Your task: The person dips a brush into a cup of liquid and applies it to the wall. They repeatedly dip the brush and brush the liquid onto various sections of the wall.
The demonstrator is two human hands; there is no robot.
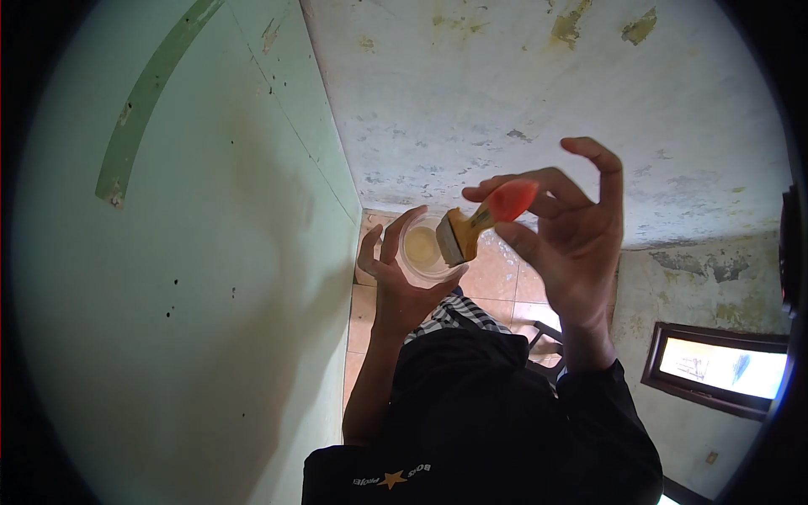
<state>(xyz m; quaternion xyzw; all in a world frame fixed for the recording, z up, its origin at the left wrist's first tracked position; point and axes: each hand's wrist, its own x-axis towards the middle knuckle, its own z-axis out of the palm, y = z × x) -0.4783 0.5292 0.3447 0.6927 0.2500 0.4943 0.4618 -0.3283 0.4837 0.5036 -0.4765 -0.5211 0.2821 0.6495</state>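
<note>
My left hand (406, 290) is wrapped round a clear plastic cup (418, 271), thumb on one side and fingers on the other. A pale yellowish liquid (421, 246) shows inside it. Between the thumb and fingers of my right hand (572, 236) is a paintbrush (480, 220) with a red-tipped, yellow-brown handle. Its pale bristles point down and left, overlapping the cup's right rim in this view. The little finger of that hand sticks up, away from the handle.
On the left stands a pale green wall (210, 252) with a darker green stripe (139, 105). A whitish wall (471, 109) with peeling patches rises ahead. Below are orange floor tiles (492, 273) and a dark-framed piece of furniture (545, 347). A framed window (720, 366) is at right.
</note>
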